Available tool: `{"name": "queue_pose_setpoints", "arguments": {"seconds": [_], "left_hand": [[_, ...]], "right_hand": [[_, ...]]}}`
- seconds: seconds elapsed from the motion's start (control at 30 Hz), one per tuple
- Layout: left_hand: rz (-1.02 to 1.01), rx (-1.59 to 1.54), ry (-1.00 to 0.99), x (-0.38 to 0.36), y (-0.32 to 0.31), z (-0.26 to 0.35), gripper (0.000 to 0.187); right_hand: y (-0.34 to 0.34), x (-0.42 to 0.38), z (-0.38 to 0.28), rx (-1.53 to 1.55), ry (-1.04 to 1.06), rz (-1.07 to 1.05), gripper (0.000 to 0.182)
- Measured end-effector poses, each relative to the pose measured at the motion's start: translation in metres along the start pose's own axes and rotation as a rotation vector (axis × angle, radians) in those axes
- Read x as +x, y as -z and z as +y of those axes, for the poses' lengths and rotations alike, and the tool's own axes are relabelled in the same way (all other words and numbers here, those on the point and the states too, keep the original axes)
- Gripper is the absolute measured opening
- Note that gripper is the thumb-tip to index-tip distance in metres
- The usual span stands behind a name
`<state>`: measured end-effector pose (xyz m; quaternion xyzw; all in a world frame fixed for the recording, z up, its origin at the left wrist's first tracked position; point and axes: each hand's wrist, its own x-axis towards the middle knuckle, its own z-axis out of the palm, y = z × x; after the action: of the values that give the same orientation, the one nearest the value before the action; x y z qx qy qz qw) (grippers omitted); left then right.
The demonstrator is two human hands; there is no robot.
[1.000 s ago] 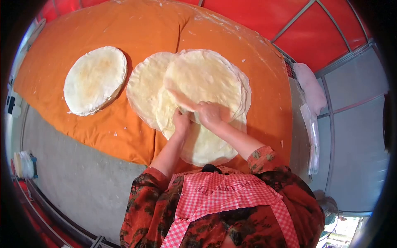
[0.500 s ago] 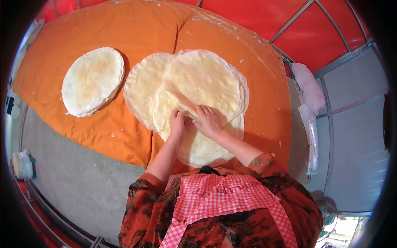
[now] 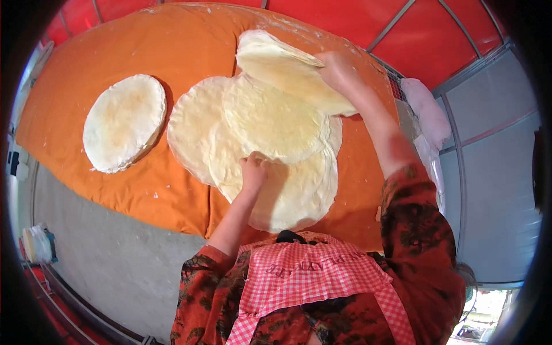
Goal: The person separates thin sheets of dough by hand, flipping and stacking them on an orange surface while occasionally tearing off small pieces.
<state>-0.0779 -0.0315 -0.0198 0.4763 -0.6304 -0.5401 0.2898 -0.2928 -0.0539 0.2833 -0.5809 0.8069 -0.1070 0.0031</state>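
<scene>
Large thin round flatbreads lie overlapping on an orange cloth [image 3: 190, 34]. My right hand [image 3: 338, 72] is closed on the edge of a lifted flatbread [image 3: 287, 69], which hangs folded over at the far side of the pile, apparently more than one layer thick. Beneath it, a round flatbread [image 3: 273, 118] is uncovered. My left hand [image 3: 253, 171] has its fingers curled together at the near edge of that uncovered flatbread and seems to pinch it. Another flatbread [image 3: 192, 126] sticks out to the left, and a wider one [image 3: 293, 201] spreads toward me.
To the left stands a separate stack of browned flatbreads [image 3: 125, 123]. Grey floor [image 3: 115, 213] shows beyond the cloth's near left edge. A white rolled bundle [image 3: 425, 112] is at the right, by a grey panel [image 3: 494, 172]. Red sheeting [image 3: 437, 46] closes the far side.
My right hand has moved from the middle of the pile to the far right, lifting and folding back the upper flatbread. My left hand has stayed near the same place.
</scene>
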Motion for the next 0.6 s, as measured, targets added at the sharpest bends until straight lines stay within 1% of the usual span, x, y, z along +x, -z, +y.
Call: {"name": "queue_pose_setpoints", "arguments": {"seconds": [0.07, 0.1, 0.13, 0.2, 0.27, 0.37, 0.47, 0.57, 0.6], "left_hand": [[0.143, 0.063, -0.094, -0.018, 0.006, 0.022, 0.045], [0.192, -0.002, -0.091, -0.017, 0.005, 0.028, 0.046], [0.238, -0.061, -0.084, -0.014, 0.007, 0.031, 0.048], [0.292, -0.136, -0.051, -0.008, 0.007, 0.028, 0.051], [0.314, -0.170, -0.003, 0.004, 0.007, 0.022, 0.054], [0.199, -0.400, 0.226, 0.016, 0.020, 0.024, 0.055], [0.211, -0.587, 0.205, 0.024, 0.015, 0.017, 0.053], [0.206, -0.666, 0.311, 0.025, 0.012, 0.040, 0.040], [0.142, -0.694, 0.338, 0.030, 0.011, 0.041, 0.035]], "right_hand": [[0.002, -0.030, -0.018, -0.298, 0.037, 0.105, 0.032], [-0.021, -0.043, -0.015, -0.170, 0.140, 0.210, 0.038], [-0.063, -0.056, -0.006, -0.037, 0.240, 0.309, 0.044], [-0.156, -0.072, 0.007, -0.013, 0.235, 0.288, 0.044], [-0.212, -0.093, 0.008, 0.035, 0.099, -0.002, 0.032], [-0.236, -0.113, -0.002, 0.165, 0.153, 0.163, 0.033], [-0.241, -0.103, 0.016, 0.183, 0.170, 0.070, 0.029], [-0.198, -0.074, 0.016, 0.101, -0.033, -0.183, 0.025], [-0.195, -0.041, 0.036, 0.047, -0.086, -0.256, 0.021]]}}
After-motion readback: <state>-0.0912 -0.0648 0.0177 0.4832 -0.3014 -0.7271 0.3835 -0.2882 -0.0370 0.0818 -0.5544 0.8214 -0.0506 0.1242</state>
